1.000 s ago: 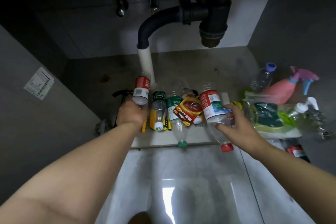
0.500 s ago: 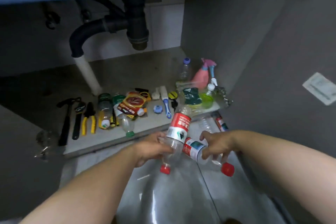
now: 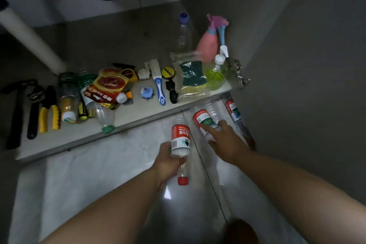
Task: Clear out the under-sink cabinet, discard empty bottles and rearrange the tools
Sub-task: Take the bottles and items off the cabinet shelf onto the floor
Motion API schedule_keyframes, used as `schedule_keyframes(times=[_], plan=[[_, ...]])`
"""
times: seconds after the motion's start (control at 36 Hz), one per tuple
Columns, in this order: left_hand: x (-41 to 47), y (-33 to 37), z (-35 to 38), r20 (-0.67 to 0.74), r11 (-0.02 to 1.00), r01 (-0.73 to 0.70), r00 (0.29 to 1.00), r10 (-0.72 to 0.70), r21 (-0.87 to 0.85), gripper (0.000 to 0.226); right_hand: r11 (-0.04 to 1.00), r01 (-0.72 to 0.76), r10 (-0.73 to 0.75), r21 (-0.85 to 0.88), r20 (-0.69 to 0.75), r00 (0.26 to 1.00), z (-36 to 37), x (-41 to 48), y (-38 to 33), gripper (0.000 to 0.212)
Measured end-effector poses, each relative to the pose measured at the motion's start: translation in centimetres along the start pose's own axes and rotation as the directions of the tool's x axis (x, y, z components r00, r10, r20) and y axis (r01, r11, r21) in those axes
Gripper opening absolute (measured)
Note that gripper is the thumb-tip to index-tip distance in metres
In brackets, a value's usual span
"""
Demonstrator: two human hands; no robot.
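Head view, looking down at an open cabinet. Pale glossy floor (image 3: 99, 174): fills the lower half of the frame. Cabinet base (image 3: 111, 45): grey shelf across the upper half, its pale front edge rising from lower left to right. White pipe (image 3: 31, 39): slants through the upper left down to the cabinet base. Left hand (image 3: 168, 162), lower centre: fingers wrapped round the neck end of a clear red-labelled bottle (image 3: 180, 136), red cap toward the camera, held over the floor just in front of the cabinet edge. Right hand (image 3: 227, 140), right of centre: fingers fairly straight and spread, tips resting on a second red-labelled bottle (image 3: 204, 118) lying on the floor by the cabinet front. Third bottle (image 3: 234, 112): on the floor just right of it, beside the grey side wall. Cabinet base, right end: pink spray bottle (image 3: 208, 45), purple-capped clear bottle (image 3: 184, 31), clear bag of sponges (image 3: 192, 77), green pump bottle (image 3: 214, 76). Centre: red pouch (image 3: 108, 87) lying over green-labelled bottles (image 3: 67, 93); blue-handled brush (image 3: 159, 89). Left end, side by side: hammer (image 3: 15, 113), black wrench (image 3: 33, 113), yellow-handled pliers (image 3: 49, 113). Small blue round fitting (image 3: 147, 92): just left of the brush.
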State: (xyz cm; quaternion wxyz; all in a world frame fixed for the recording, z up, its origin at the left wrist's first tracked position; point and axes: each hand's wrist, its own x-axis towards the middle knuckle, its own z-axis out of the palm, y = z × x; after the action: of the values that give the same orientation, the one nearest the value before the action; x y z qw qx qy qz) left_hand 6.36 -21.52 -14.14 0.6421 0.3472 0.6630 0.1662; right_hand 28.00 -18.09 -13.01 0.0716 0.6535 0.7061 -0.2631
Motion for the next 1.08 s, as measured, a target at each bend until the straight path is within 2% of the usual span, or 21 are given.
schedule_keyframes(times=[0.11, 0.25, 0.33, 0.39, 0.53, 0.67, 0.83, 0.92, 1.08], plan=[[2.7, 0.1, 1.4, -0.058, 0.999, -0.051, 0.997, 0.051, 0.001, 0.057, 1.000, -0.026, 0.026, 0.016, -0.038, 0.999, 1.7, 1.3, 0.8, 0.065], [4.5, 0.1, 2.5, -0.078, 0.981, -0.185, 0.979, 0.190, 0.066, 0.067, 0.990, -0.032, 0.025, -0.135, -0.051, 0.998, 2.8, 1.1, 1.8, 0.083], [5.0, 0.0, 3.3, -0.074, 0.980, -0.190, 0.978, 0.194, 0.063, 0.070, 0.976, -0.028, 0.023, -0.214, -0.022, 0.999, 3.2, 0.8, 2.6, 0.083], [5.4, -0.1, 4.0, -0.055, 0.972, -0.213, 0.974, 0.219, 0.096, 0.069, 0.974, -0.040, 0.048, -0.224, 0.030, 0.998, 3.2, 0.8, 2.9, 0.087], [6.2, 0.7, 5.7, 0.012, 0.973, -0.207, 0.978, 0.207, 0.100, 0.073, 0.966, -0.054, 0.067, -0.255, 0.046, 0.997, 2.9, 0.7, 2.8, 0.094], [6.8, 1.0, 6.0, 0.035, 0.953, -0.228, 0.974, 0.226, 0.199, 0.075, 0.978, -0.082, 0.099, -0.192, 0.079, 0.992, 2.7, 0.8, 2.1, 0.099], [6.4, 1.1, 5.6, 0.084, 0.935, -0.232, 0.973, 0.217, 0.270, 0.076, 0.994, -0.052, 0.052, -0.095, 0.003, 0.999, 2.4, 0.5, 1.8, 0.093], [6.2, 1.8, 5.1, 0.143, 0.915, -0.259, 0.964, 0.225, 0.309, 0.073, 0.997, -0.043, 0.043, -0.061, -0.006, 0.999, 1.6, 0.3, 1.7, 0.084], [3.7, 3.8, 2.1, 0.184, 0.823, -0.318, 0.948, 0.261, 0.470, 0.055, 0.993, -0.005, 0.011, -0.116, 0.056, 0.998, -1.5, -0.7, -0.1, 0.056]])
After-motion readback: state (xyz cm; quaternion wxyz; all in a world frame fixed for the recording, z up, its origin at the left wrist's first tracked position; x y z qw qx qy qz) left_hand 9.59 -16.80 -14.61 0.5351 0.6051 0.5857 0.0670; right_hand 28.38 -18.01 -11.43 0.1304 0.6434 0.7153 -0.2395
